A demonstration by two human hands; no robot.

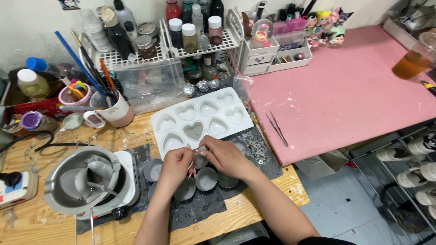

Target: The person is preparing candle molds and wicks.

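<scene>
The left hand (pixel 176 163) and the right hand (pixel 223 156) meet low over the wooden surface (pixel 254 204), fingertips pinched together on one small pale piece (pixel 196 154) held between them, with something thin and reddish hanging from it. What exactly the piece is stays too small to tell; it sits in the air just above the round metal cups (pixel 206 178).

Far to the left of the hands stands a grey melting pot (pixel 84 179) on a white base. Up and left of them is a mug (pixel 116 111) packed with brushes. Below the left hand a dark mat (pixel 200 206) carries the cups, several of which appear filled with something grey. Directly beyond the fingertips lies the white heart mould (pixel 202 120), its hollows apparently empty. Behind that, a white wire rack (pixel 190 43) holds bottles and jars. To the right of the right hand, well apart, a pair of tweezers (pixel 277 128) lies on the pink board (pixel 345 90), and a cup of amber drink (pixel 411 61) stands at the far right.

To handle so small a piece well, both hands probably want to stay close over the cups, gripping with fingertips only and keeping the wrists steady, so that anything dropped lands on the mat rather than rolling off the surface.
</scene>
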